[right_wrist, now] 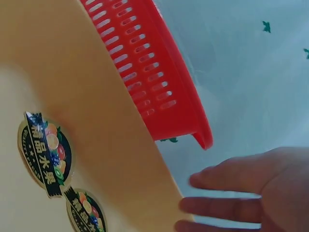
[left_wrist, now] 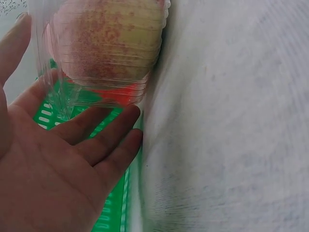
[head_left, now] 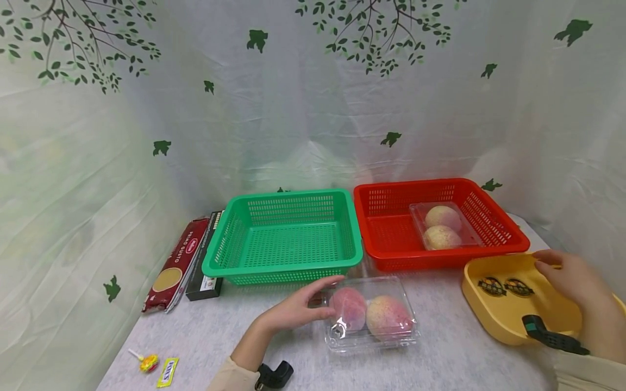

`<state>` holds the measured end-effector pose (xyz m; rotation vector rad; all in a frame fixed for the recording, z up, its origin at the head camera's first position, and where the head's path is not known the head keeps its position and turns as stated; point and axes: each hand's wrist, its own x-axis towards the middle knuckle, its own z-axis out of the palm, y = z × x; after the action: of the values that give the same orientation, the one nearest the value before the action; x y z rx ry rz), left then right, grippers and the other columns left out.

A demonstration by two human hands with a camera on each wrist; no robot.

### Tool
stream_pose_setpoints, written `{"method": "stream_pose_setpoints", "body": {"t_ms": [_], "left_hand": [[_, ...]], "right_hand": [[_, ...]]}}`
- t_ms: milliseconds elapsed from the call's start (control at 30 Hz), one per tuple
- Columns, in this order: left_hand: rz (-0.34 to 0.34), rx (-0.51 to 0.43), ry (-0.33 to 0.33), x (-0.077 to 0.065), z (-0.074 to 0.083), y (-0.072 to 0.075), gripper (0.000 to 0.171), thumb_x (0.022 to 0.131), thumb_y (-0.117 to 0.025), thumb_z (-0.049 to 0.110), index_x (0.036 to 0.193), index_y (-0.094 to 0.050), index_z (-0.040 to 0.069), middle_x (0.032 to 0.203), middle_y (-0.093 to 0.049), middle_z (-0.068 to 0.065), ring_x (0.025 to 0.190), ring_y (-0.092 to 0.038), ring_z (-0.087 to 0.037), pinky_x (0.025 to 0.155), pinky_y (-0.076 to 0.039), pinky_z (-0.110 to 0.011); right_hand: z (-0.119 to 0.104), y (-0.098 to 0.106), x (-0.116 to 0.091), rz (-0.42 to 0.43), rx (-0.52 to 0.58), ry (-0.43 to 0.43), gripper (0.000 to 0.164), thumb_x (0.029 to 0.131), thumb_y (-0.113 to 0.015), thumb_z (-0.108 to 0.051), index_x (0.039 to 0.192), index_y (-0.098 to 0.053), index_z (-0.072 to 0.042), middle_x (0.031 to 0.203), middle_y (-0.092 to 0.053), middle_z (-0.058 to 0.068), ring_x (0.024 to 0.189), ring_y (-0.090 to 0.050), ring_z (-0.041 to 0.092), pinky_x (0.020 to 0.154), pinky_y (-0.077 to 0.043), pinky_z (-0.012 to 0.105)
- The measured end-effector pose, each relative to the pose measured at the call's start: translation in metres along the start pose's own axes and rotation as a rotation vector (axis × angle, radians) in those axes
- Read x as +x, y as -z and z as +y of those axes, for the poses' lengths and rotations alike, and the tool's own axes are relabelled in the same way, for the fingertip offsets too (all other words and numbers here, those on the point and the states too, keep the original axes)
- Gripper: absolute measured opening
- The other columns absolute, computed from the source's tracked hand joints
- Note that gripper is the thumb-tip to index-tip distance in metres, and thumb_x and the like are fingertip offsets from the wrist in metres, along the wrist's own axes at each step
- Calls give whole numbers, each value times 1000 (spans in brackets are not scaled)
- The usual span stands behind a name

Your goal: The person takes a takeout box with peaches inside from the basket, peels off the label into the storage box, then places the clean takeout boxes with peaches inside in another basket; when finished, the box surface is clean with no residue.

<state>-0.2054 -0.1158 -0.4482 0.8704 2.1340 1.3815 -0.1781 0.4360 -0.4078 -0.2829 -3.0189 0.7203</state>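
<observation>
A clear plastic clamshell box [head_left: 406, 343] with two peaches [head_left: 388, 317] inside lies on the table in front of the baskets. My left hand [head_left: 300, 308] is at its left side, thumb and fingers spread; in the left wrist view the extended fingertips [left_wrist: 131, 116] are right at the box's lower edge. At the right stands a yellow tray [head_left: 504, 321] with two round dark fruit stickers [head_left: 492, 287] in it. My right hand [head_left: 569, 274] reaches over the tray's back right, and its fingers [right_wrist: 224, 179] are outstretched along the rim in the right wrist view.
A green basket [head_left: 293, 270] stands at the back, beside a red basket [head_left: 386, 258] with another clear box of two peaches [head_left: 442, 237]. At the left lie a dark red packet [head_left: 178, 263], a black box [head_left: 202, 288], a lollipop [head_left: 148, 363] and a small yellow packet [head_left: 168, 372].
</observation>
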Motion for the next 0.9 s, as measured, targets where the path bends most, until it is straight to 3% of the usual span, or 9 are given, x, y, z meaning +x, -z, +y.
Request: {"method": "stream_pose_setpoints", "body": {"t_ms": [200,367,500,667,900], "left_hand": [[-7,-19,-3,1,0,-1,69,97,-66,28,157,-32,23,163,-32,-4,144,-42,-27,118,-36,-43],[-15,-28,-8,1,-2,0,69,98,-65,27,157,-30,19,164,-31,-5,145,-39,-26,118,-35,-43],[-10,-33,-15,1,-4,-1,67,98,-64,26,157,-32,23,163,-32,-5,145,-39,-26,118,-34,-43],[-2,-62,-25,2,-7,-2,64,98,-63,27,155,-33,29,162,-33,-6,145,-39,-27,118,-34,-44],[-1,-128,-28,3,-8,-5,68,98,-63,32,157,-31,21,162,-34,-6,147,-36,-29,119,-32,-47]], "right_hand": [[-21,5,-6,77,63,-67,57,106,-44,-35,138,-42,11,132,-43,44,107,-45,57,81,-49,65],[-36,2,0,82,260,-77,74,103,-45,-45,154,-22,3,152,-24,42,126,-35,63,91,-46,72],[-46,-5,5,94,427,-67,82,101,-49,-47,159,-8,-5,161,-5,36,138,-19,64,96,-37,78],[-50,-12,11,67,511,-101,90,100,-50,-50,160,5,-13,163,9,32,144,-4,63,99,-29,82],[-48,-19,14,-27,552,-53,97,99,-52,-52,158,16,-16,162,-1,35,139,-14,61,103,-25,82]]}}
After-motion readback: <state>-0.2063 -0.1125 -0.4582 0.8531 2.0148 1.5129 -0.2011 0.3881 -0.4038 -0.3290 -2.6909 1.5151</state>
